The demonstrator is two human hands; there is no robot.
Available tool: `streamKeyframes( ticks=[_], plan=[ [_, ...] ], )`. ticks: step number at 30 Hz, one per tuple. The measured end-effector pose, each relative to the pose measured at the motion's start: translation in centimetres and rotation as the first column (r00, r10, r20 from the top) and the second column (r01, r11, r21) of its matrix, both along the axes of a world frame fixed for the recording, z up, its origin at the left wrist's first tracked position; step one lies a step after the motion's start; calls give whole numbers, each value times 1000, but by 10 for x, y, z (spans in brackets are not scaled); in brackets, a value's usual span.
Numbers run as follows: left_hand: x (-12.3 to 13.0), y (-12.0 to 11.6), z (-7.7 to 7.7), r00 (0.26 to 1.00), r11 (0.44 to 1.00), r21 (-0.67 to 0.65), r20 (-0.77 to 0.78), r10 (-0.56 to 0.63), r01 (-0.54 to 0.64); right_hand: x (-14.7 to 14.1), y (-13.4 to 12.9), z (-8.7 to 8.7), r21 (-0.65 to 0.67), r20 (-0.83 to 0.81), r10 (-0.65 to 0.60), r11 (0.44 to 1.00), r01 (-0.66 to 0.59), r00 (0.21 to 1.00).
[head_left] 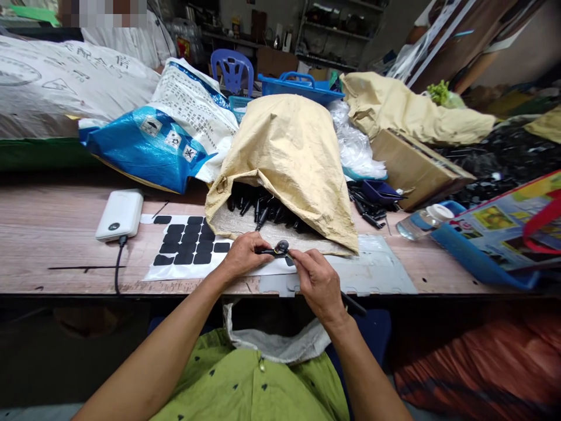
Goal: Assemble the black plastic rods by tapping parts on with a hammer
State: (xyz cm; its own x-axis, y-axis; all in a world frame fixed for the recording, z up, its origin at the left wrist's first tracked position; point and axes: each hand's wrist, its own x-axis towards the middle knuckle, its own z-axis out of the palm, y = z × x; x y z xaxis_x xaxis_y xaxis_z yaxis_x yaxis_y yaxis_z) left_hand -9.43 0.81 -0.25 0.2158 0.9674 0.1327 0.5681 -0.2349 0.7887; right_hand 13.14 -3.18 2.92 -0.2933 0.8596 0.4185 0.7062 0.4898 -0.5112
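My left hand [245, 252] pinches a slim black plastic part with a round black head [281, 246] at its end, just above the table's front edge. Close by on the right, my right hand [318, 280] has its fingers closed at that head. A black handle [353, 304] sticks out beneath my right wrist; its working end is hidden by the hand. Right behind both hands, a tan woven sack [289, 140] lies with its mouth towards me, and several black plastic parts [262, 216] show inside. A white sheet [151, 273] bearing black rounded-square pieces [188, 241] lies to the left.
A white power bank [120, 215] with a black cable stands at left. Behind it rests a blue-and-white bag [149, 140]. To the right are a clear jar [424, 222], a blue tray [482, 263] and a cardboard box [409, 164]. Other people are partly visible behind.
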Motion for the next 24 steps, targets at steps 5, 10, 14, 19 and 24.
streamKeyframes(
  ticks=[5, 10, 14, 19, 24],
  plan=[
    [1, -1, 1, 999, 999, 29, -33, 15, -14, 10, 13, -2, 26, -64, -79, 996, 81, 995],
    [3, -3, 3, 997, 999, 35, -58, 42, -40, 27, 35, -16, 59, 7, -154, 986, 153, 988],
    [3, -3, 3, 996, 999, 43, -82, 36, -32, 33, 40, -34, 113, 134, -203, 976, 188, 970],
    [3, -4, 2, 994, 998, 53, -104, 38, -33, 32, 36, -39, 141, 175, -226, 969, 203, 958],
    [4, -5, 3, 993, 999, 41, -110, 31, -26, 30, 34, -37, 149, 187, -234, 967, 208, 954]
  ],
)
